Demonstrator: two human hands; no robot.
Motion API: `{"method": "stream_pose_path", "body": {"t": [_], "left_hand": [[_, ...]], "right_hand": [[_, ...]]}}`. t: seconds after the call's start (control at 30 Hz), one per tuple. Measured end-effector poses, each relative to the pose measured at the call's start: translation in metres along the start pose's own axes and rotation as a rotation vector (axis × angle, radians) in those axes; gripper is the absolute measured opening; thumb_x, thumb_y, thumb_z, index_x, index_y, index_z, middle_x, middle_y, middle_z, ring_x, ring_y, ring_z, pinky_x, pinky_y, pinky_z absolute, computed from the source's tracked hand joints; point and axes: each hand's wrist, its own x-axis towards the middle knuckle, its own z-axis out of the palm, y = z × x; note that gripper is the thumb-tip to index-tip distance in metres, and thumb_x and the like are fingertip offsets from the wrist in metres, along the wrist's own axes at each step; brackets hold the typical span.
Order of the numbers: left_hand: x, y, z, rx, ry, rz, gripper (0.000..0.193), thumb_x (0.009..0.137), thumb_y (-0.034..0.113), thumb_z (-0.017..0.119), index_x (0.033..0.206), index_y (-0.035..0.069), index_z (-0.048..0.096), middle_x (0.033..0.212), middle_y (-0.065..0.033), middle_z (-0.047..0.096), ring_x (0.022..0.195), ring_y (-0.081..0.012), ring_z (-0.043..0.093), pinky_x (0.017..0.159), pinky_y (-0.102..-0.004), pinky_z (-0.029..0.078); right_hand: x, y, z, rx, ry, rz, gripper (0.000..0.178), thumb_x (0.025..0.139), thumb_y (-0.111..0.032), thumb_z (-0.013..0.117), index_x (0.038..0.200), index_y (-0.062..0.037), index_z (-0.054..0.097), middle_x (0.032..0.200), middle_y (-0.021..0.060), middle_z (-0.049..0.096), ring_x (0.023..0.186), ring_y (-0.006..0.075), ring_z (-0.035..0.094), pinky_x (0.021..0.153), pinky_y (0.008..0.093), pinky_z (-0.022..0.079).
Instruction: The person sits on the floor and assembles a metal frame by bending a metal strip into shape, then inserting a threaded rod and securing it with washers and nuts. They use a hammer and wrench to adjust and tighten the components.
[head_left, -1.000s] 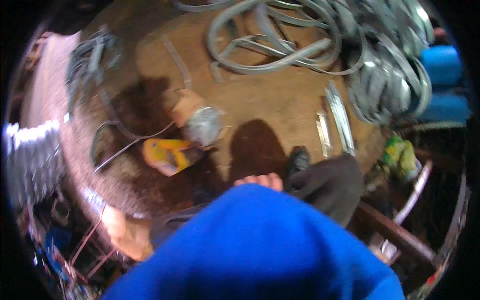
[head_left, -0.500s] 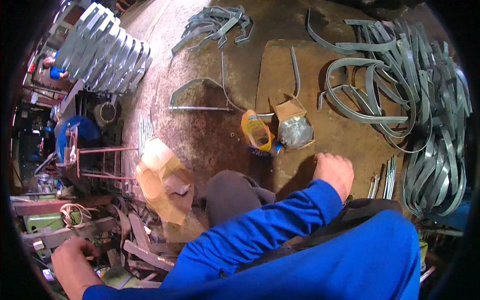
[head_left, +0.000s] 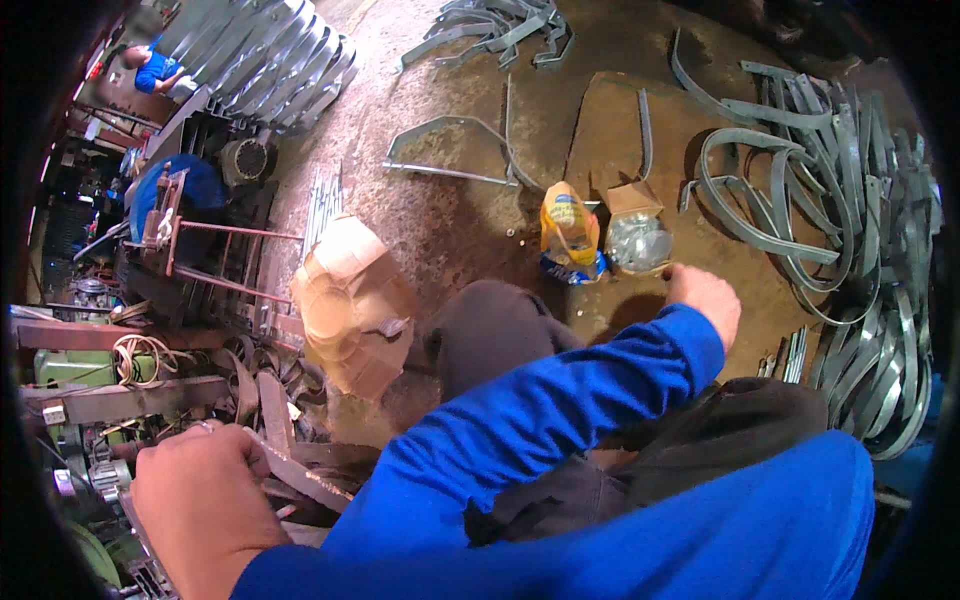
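My left hand (head_left: 205,490) is at the lower left, its fingers curled inward beside brown metal bars and machine parts. What those fingers hold, if anything, is hidden. My right hand (head_left: 708,300) reaches forward past my knees with its back toward me and its fingers closed. One fingertip is close to the near right corner of a small cardboard box (head_left: 630,199); whether they touch I cannot tell. Inside the box sits a clear plastic bag (head_left: 640,243) of shiny contents. An open yellow and blue plastic bag (head_left: 566,210) stands just left of the box.
Bent flat metal strips (head_left: 850,240) are heaped at the right, with thin rods (head_left: 796,355) nearby. A bent strip frame (head_left: 450,172) lies on the floor. Left are a torn cardboard piece (head_left: 350,290) and a green machine (head_left: 75,368). Stacked metal bands (head_left: 270,60) and another person (head_left: 155,72) are farther back.
The view has shifted, so the floor things sit higher and farther right. My right hand is slightly closer to the box. My left hand has risen and looks larger.
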Motion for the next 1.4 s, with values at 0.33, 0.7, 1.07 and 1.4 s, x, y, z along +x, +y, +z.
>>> {"method": "stream_pose_path", "body": {"t": [0.33,0.7,1.07,1.4], "left_hand": [[0.000,0.030,0.006,0.014,0.088,0.035,0.020,0.083,0.019,0.054,0.092,0.015,0.071,0.097,-0.0061,0.070,0.093,-0.0221,0.066,0.079,-0.0440,0.045],[-0.050,0.019,0.024,0.000,-0.018,0.239,0.030,0.077,0.030,0.066,0.098,0.009,0.068,0.096,-0.0117,0.070,0.090,-0.0279,0.067,0.074,-0.0413,0.053],[-0.114,0.033,-0.018,-0.019,0.104,0.290,0.040,0.079,0.033,0.068,0.104,0.003,0.057,0.095,-0.0134,0.062,0.092,-0.0293,0.061,0.078,-0.0403,0.048],[-0.122,0.010,-0.020,-0.031,0.132,0.253,0.043,0.079,0.032,0.066,0.109,0.004,0.054,0.090,-0.0102,0.060,0.086,-0.0263,0.060,0.073,-0.0376,0.047]], "right_hand": [[-0.029,0.022,-0.059,-0.400,0.302,0.086,0.008,0.070,-0.014,0.062,0.067,-0.0083,0.066,0.068,0.0137,0.064,0.062,0.0266,0.066,0.054,0.0397,0.053],[-0.207,0.224,-0.225,-0.657,0.334,0.768,0.028,0.081,-0.030,0.064,0.082,-0.0023,0.069,0.076,0.0172,0.067,0.073,0.0336,0.066,0.068,0.0407,0.052],[-0.277,0.368,-0.159,-0.764,-0.021,1.145,0.032,0.077,-0.032,0.063,0.096,-0.0075,0.068,0.098,0.0179,0.067,0.095,0.0340,0.063,0.083,0.0434,0.050],[-0.243,0.434,-0.103,-0.677,-0.028,0.973,0.063,0.072,-0.032,0.074,0.126,-0.0119,0.049,0.127,0.0184,0.051,0.114,0.0372,0.052,0.093,0.0449,0.046]]}}
